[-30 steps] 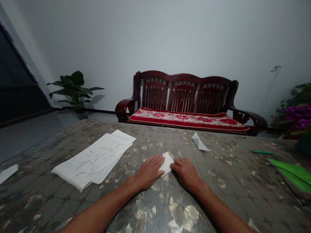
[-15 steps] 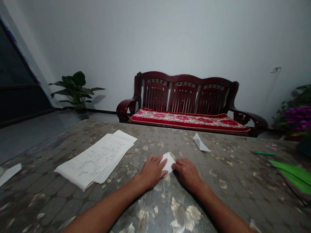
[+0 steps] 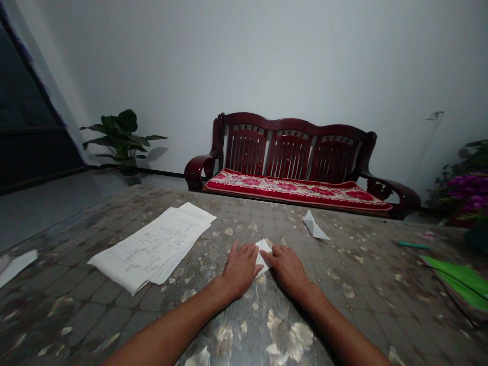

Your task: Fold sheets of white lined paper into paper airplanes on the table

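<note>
A small folded sheet of white paper [image 3: 263, 245] lies on the table between my hands, its pointed top facing away from me and a crease down its upper part. My left hand [image 3: 241, 269] rests flat over the paper's left side, fingers stretched out and thumb apart on its lower part. At the right edge my right hand [image 3: 286, 267] grips the paper, with the thumb over its face and the fingers bent beside it. Both hands partly cover the sheet. Farther off to the right stands a folded white paper piece [image 3: 314, 226] with a raised point.
A stack of written sheets [image 3: 152, 249] lies to the left; another white paper piece [image 3: 17, 268] is at the far left. On the right are a green pen [image 3: 414, 245] and a bright green booklet [image 3: 459, 282] with a dark cord across it. A wooden bench [image 3: 290, 152] stands beyond the table.
My right hand has moved slightly left and its thumb now reaches farther over the paper. Less of the sheet shows between my hands. The left hand stays on the paper.
</note>
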Motion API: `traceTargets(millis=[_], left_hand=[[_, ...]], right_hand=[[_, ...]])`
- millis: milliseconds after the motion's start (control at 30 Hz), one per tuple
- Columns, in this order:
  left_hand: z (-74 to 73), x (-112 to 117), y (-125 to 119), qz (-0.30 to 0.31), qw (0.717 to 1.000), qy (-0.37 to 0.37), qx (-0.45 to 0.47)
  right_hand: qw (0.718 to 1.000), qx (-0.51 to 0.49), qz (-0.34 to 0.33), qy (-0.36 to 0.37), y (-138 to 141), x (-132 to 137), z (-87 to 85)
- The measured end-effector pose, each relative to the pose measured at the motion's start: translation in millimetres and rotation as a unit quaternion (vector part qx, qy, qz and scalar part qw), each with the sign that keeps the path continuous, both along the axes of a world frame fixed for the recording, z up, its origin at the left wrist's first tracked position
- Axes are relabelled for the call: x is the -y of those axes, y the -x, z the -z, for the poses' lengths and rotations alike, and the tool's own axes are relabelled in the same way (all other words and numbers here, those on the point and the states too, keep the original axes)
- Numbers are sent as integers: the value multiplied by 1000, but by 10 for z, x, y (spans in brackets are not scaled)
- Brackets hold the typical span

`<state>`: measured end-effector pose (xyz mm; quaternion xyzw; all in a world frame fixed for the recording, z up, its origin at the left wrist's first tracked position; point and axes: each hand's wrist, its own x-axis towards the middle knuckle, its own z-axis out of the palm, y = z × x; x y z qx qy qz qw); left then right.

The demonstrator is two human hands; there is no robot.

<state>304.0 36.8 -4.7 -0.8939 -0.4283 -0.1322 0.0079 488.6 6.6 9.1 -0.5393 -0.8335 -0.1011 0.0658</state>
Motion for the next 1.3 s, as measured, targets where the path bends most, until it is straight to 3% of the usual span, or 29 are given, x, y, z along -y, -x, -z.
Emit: traceTargets(millis=[300,767,1067,1300], left_hand=[[33,-39,43,-37,999,-26,-21],[89,-23,23,-44,999,5,-26],[179,-87,67,92,993,68,33],[176,-107,91,119,985,102,68]], right_hand=[[999,26,13,31,38,33,-115],[997,34,45,50,40,-78,-52],[992,47,61,98,-8,-134,-111],[986,69,89,120,41,-149,-222]])
